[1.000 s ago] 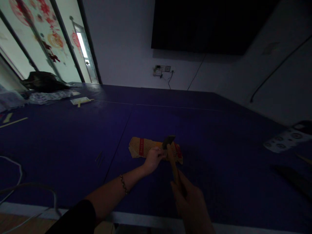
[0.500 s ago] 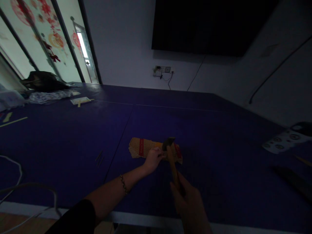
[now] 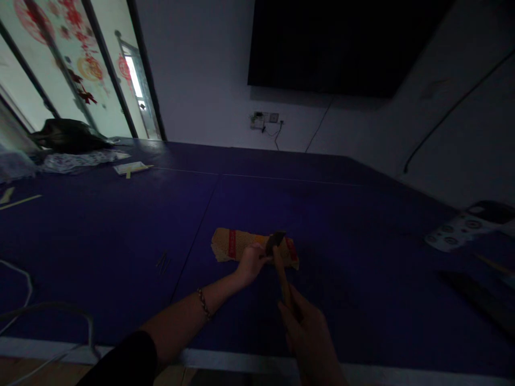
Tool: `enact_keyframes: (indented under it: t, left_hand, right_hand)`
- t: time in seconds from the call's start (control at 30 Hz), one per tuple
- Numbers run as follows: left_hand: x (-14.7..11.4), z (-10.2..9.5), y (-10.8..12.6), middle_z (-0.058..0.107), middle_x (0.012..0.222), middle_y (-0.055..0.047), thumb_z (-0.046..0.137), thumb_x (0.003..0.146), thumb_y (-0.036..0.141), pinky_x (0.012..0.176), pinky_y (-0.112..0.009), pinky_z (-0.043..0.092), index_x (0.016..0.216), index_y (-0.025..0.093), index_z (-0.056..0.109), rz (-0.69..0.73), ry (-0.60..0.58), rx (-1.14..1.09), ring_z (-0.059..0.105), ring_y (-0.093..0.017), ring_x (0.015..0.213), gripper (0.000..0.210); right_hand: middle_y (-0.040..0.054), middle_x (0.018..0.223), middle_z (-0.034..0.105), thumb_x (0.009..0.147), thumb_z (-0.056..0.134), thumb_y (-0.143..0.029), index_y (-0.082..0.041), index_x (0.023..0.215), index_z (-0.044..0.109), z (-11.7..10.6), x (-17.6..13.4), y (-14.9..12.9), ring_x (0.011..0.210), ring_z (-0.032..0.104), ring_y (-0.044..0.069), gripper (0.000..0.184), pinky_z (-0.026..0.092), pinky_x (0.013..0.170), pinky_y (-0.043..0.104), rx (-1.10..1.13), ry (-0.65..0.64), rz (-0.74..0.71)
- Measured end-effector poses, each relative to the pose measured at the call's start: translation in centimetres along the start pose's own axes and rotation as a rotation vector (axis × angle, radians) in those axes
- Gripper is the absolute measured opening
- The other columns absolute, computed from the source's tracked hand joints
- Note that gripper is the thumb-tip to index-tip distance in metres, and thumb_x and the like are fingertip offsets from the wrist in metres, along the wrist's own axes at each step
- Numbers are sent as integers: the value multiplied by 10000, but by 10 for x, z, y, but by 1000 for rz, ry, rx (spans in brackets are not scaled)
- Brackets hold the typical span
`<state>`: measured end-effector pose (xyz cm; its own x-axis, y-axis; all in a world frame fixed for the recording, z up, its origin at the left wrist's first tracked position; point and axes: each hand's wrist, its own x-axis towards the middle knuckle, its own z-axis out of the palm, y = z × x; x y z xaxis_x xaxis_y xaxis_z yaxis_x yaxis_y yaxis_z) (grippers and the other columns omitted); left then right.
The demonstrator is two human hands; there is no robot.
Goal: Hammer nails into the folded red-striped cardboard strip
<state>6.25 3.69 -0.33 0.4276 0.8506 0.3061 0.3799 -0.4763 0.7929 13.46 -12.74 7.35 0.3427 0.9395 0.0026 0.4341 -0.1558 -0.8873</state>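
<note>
My right hand (image 3: 308, 327) is wrapped round the wooden handle of a hammer (image 3: 282, 276). The hammer's dark head is right at the fingertips of my left hand (image 3: 251, 261). Those fingers are pinched together over a flat tan piece with red bands (image 3: 243, 243), which looks like a folded bag or cloth. What they pinch is too small and dark to make out. Off to the left, several thin, nail-like pieces (image 3: 163, 262) lie on the dark blue tabletop (image 3: 120, 225).
White cables (image 3: 28, 289) curl at the left front edge. A small white tray (image 3: 132, 168) and a black bag (image 3: 70, 135) are at the far left. On the right are a white item with round dials or holes (image 3: 458, 229) and a dark flat object (image 3: 475, 295).
The hammer head has dropped slightly toward my left fingertips. My left hand stays at the tan piece, and the whole view has shifted a little.
</note>
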Motion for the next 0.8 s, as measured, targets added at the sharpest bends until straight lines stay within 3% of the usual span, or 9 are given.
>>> enact_keyframes:
  t: [0.27, 0.47, 0.63, 0.8]
  left_hand:
    - [-4, -5, 5, 548, 662, -1, 579, 670, 32, 626, -213, 414, 542, 126, 604, 31, -26, 3, 532, -127, 672, 161]
    - [-2, -3, 6, 557, 669, -8, 589, 666, 53, 620, -219, 424, 560, 122, 614, 9, -12, 12, 538, -131, 666, 129]
    - [-3, -4, 6, 555, 665, -4, 591, 671, 64, 637, -223, 423, 539, 132, 604, 8, -25, -3, 540, -132, 678, 149]
    - [-4, 0, 7, 566, 668, -4, 582, 667, 56, 625, -221, 429, 579, 129, 602, -65, 12, -50, 545, -133, 675, 116]
  right_hand:
    - [37, 572, 632, 753, 455, -385, -102, 1143, 562, 2, -8, -1, 414, 537, 141, 494, 398, 370, 211, 0, 74, -63]
    - [64, 583, 656, 731, 474, -405, -91, 1054, 623, 3, -1, 2, 437, 569, 162, 474, 433, 400, 225, -56, 54, -82]
    - [69, 629, 671, 760, 432, -472, -115, 1125, 583, 4, -9, 10, 433, 583, 163, 532, 431, 367, 218, -43, 146, -105]
    - [104, 648, 682, 762, 410, -496, -75, 1094, 600, 12, -6, 17, 523, 627, 196, 569, 498, 490, 247, -82, 149, -105]
